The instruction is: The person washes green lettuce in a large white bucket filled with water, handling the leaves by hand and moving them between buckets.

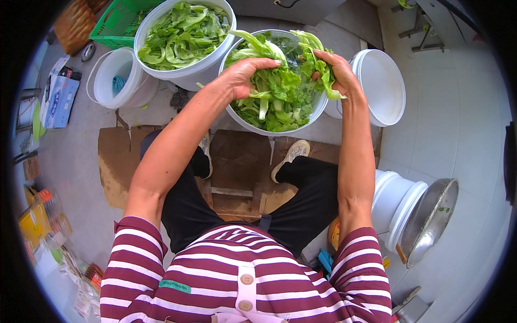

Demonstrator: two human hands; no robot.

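Leafy green lettuce floats in water in a round white bucket (pixel 239 115) before me. My left hand (pixel 246 76) grips a bunch of lettuce leaves (pixel 278 82) at the left of the bucket, thumb laid across the pale stems. At its right side my right hand (pixel 337 72) is closed around another bunch of leaves (pixel 321 66), some hanging over the rim. Both bunches are held above the water. Some of my right fingers are hidden behind the leaves.
A second white tub (pixel 188 74) heaped with lettuce stands at upper left, with a green plastic crate (pixel 117 24) behind it. A white pail (pixel 117 80) holds a blue cloth. An open white bucket (pixel 381 87) stands at right. A metal pan (pixel 432 222) leans beside lidded white buckets (pixel 398 206).
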